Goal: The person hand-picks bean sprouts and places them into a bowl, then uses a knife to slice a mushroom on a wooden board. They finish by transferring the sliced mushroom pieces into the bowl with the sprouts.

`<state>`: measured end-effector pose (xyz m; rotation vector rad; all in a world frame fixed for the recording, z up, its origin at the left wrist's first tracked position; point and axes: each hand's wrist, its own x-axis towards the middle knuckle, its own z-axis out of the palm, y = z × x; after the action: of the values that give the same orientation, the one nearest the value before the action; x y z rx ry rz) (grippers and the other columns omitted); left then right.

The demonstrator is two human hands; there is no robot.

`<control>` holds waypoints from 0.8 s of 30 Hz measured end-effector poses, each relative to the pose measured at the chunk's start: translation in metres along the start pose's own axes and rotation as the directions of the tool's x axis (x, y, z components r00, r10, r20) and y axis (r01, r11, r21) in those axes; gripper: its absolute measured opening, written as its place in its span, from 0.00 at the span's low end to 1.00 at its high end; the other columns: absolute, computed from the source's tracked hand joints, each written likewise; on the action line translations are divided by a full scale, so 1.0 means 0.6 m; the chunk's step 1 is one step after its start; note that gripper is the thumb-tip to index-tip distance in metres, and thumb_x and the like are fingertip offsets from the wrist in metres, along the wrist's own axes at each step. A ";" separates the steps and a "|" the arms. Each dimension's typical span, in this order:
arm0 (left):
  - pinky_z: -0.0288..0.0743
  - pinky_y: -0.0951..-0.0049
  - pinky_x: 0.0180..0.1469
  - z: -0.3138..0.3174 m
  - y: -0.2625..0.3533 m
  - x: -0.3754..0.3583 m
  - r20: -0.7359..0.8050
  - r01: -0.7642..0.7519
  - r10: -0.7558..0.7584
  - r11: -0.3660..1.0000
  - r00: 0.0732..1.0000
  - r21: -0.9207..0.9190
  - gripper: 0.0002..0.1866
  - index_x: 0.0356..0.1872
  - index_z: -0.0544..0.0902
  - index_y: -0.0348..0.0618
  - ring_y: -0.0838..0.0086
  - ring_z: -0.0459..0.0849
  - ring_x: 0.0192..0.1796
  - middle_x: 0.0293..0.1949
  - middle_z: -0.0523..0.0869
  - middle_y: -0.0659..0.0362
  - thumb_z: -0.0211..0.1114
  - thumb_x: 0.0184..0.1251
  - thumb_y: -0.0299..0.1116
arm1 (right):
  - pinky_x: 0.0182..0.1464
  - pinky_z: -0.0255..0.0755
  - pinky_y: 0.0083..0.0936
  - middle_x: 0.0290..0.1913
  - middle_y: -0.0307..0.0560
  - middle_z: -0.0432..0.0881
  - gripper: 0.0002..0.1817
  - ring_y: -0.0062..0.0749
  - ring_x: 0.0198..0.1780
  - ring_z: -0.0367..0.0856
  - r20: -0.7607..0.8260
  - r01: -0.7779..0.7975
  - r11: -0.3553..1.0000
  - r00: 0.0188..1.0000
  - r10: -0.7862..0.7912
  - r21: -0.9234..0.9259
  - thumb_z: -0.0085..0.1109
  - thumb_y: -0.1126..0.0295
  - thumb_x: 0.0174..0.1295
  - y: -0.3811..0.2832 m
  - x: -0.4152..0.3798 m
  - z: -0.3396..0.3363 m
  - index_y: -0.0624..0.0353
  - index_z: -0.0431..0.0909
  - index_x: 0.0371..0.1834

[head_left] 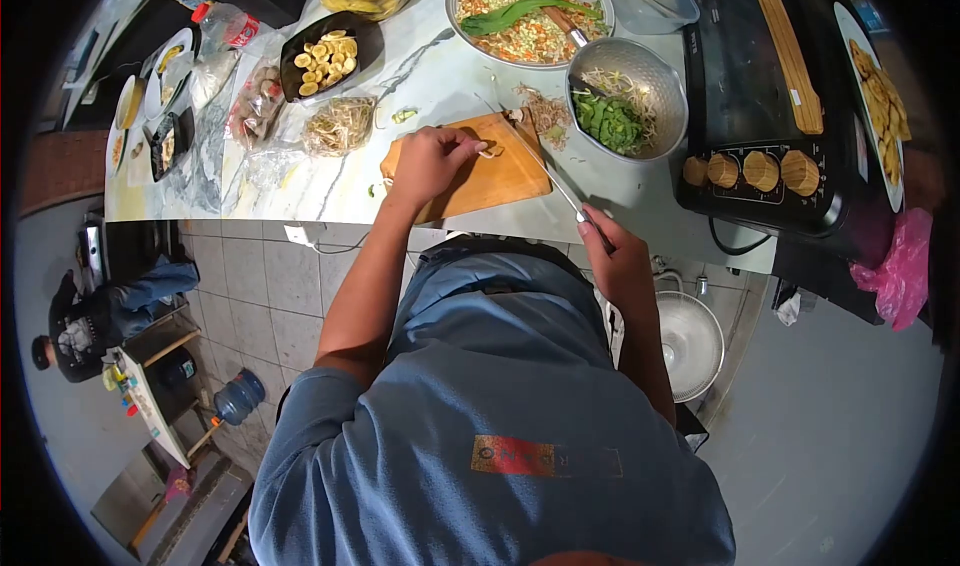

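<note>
On the wooden cutting board [500,192] my left hand [437,166] is closed, its fingertips pinching a small pale piece of food [491,150] of a kind I cannot make out. My right hand [618,256] grips the dark handle of a knife [548,171]. The knife's long blade slants up and left across the board's right side. Brown scraps lie by the board's far right corner, beside a heap of thin root trimmings [546,116]. A metal pot [672,76] with chopped greens and bean sprouts stands just beyond.
Behind are a tray of diced vegetables [475,48] with an egg and spoon, and a dark bowl [365,41] of sliced banana. Bagged sprouts [340,126] lie left. A black griddle [740,201] stands right. Another person [85,321] is at far left.
</note>
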<state>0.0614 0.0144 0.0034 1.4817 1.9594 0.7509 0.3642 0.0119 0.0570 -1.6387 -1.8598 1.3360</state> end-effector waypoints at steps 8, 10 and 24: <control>0.65 0.62 0.52 0.006 0.019 -0.011 -0.043 -0.087 0.101 0.967 0.994 0.240 0.10 0.40 0.92 0.50 0.65 0.84 0.45 0.34 0.90 0.59 0.73 0.65 0.43 | 0.40 0.76 0.24 0.35 0.53 0.89 0.18 0.25 0.31 0.84 0.008 -0.069 0.998 0.998 0.069 0.003 0.63 0.62 0.71 0.005 -0.012 -0.007 0.60 0.84 0.58; 0.61 0.62 0.54 0.007 0.013 -0.013 -0.012 -0.078 0.083 0.968 0.996 0.238 0.10 0.42 0.92 0.52 0.66 0.82 0.48 0.37 0.90 0.61 0.73 0.65 0.42 | 0.38 0.75 0.23 0.32 0.50 0.88 0.18 0.22 0.29 0.81 0.021 -0.027 0.999 0.999 0.027 0.037 0.62 0.62 0.72 0.011 -0.014 -0.007 0.60 0.83 0.59; 0.57 0.59 0.54 0.027 -0.012 -0.012 -0.123 -0.095 0.125 0.969 0.984 0.227 0.10 0.37 0.90 0.51 0.64 0.79 0.50 0.37 0.88 0.63 0.73 0.64 0.44 | 0.39 0.74 0.25 0.30 0.52 0.85 0.21 0.26 0.30 0.80 0.142 -0.191 0.982 0.972 0.187 0.015 0.60 0.57 0.72 -0.001 -0.030 -0.006 0.60 0.82 0.60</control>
<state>0.0701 0.0076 -0.0124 1.7229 2.1344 0.7177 0.3715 -0.0029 0.0653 -1.7869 -1.7876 1.5850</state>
